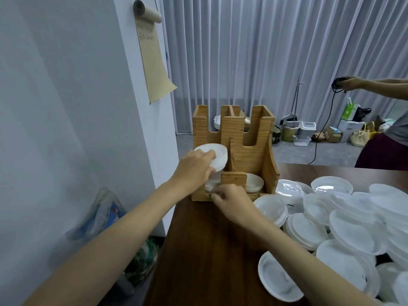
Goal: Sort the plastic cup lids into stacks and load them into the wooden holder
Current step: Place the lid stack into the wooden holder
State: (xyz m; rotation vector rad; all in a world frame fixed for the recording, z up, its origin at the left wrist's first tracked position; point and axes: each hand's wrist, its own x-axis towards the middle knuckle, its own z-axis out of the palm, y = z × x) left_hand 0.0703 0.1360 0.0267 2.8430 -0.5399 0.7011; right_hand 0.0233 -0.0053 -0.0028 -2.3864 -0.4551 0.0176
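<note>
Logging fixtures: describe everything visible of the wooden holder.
The wooden holder is light, grained wood, standing upright at the far left end of the table. Its tall front has two U-shaped notches; a low block fronts the base, where white lids lie stacked. The left hand holds a lid stack at its left side; the right hand is at its base.

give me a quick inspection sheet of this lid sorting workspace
surface: dark wooden table, its right side covered by lids
job's things: wooden holder at the table's far left end, a low stack in its bottom slot; loose lids heaped at right
clutter: plastic bag on the floor left of the table
hands: left hand grips a lid stack at the holder's left notch; right hand at the holder's lower front, grip unclear
cables: black cable held by a second person, running down to the floor
surroundings: grey curtains, paper scroll on the wall, bins and boxes on the floor
</note>
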